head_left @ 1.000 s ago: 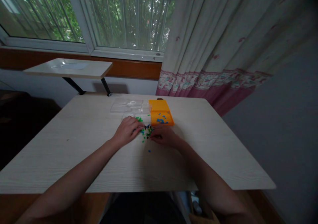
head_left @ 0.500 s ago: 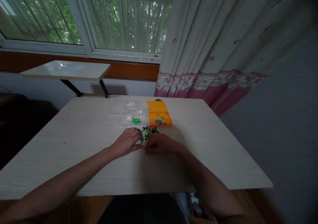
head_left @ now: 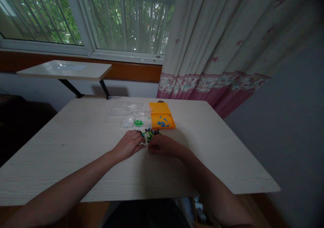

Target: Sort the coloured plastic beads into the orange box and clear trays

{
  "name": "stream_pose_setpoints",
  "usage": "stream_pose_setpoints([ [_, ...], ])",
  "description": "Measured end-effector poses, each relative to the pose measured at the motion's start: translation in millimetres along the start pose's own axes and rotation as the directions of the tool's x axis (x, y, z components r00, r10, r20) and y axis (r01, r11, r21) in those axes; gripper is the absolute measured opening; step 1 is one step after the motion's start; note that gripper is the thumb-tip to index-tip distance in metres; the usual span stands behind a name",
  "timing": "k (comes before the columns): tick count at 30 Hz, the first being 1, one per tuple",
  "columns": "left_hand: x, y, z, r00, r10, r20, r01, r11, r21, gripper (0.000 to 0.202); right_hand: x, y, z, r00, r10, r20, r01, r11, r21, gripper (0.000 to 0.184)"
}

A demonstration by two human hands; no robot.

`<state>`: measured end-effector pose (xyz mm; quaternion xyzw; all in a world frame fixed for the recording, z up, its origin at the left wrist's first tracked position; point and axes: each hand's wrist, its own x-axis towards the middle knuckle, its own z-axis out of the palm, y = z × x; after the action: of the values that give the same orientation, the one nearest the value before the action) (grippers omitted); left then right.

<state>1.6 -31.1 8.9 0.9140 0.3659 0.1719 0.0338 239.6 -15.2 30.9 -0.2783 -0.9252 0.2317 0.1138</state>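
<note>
A pile of small mixed pieces, brown, green, yellow and blue [head_left: 151,132], lies on the table between my hands. My left hand [head_left: 129,143] rests at the pile's left edge, thumb apart from the fingers, and covers part of it. On the near right side, my right hand [head_left: 162,145] has its fingers curled down; whatever its fingertips hold is hidden. Just beyond the pile, an orange case [head_left: 172,122] stands open with several blue pieces [head_left: 163,122] in it. Beside it on the left, a clear plastic box [head_left: 145,121] contains several green pieces [head_left: 138,122].
More clear trays [head_left: 117,111] stand behind the green pieces' box. A small raised shelf [head_left: 96,73] is fixed at the table's back left. The pale wooden table [head_left: 217,153] ends near my lap. A curtain [head_left: 187,83] hangs behind at the right.
The view has shifted slightly. My left hand stays almost still at the pile. My right fingers have curled in a little closer beside it.
</note>
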Motion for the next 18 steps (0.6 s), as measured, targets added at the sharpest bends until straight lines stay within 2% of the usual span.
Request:
stream_pose_setpoints([
  [11, -1.3, 0.0, -0.7, 0.999, -0.037, 0.013, 0.038, 0.998, -0.050, 0.021, 0.1, -1.6, -7.7, 0.988, 0.081, 0.132, -0.081, 0.997, -0.006, 0.018],
  [18, -1.7, -0.5, -0.2, 0.999, -0.046, -0.007, 0.045, 0.997, -0.058, 0.020, -1.2, -8.5, -12.6, 0.987, 0.094, 0.133, -0.091, 0.996, -0.025, 0.013],
])
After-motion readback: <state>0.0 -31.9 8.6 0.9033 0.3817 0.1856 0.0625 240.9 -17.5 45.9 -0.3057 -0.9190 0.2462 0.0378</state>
